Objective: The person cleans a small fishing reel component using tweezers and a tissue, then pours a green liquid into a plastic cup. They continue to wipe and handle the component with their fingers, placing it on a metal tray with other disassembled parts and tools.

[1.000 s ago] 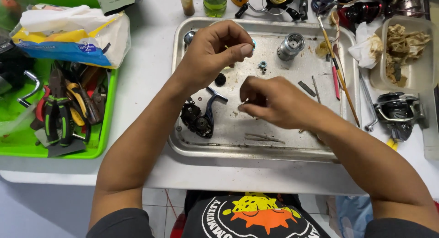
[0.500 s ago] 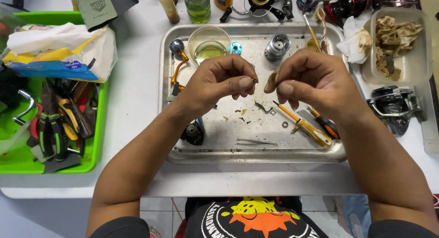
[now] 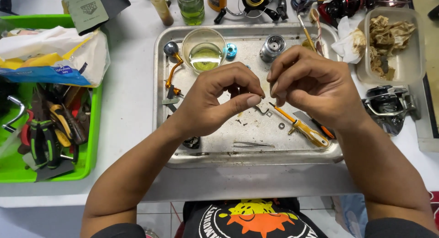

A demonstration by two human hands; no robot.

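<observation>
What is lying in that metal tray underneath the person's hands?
On the metal tray lie a yellow-handled screwdriver, tweezers, a glass bowl of yellowish liquid and small parts. The left hand and right hand cover the middle; whatever the fingers pinch is hidden.

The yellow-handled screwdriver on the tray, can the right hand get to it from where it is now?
Probably yes. The yellow-handled screwdriver lies in the open on the metal tray, just below the right hand, with nothing on top of it. The hand's pinched fingertips would need to open first; whether they hold anything is too small to tell.

Bright, even overhead light, sharp throughout.
Soft shadows under hands at 6 o'clock; mild glare on metal tray (image 3: 161,128); slight edge curvature.
</observation>
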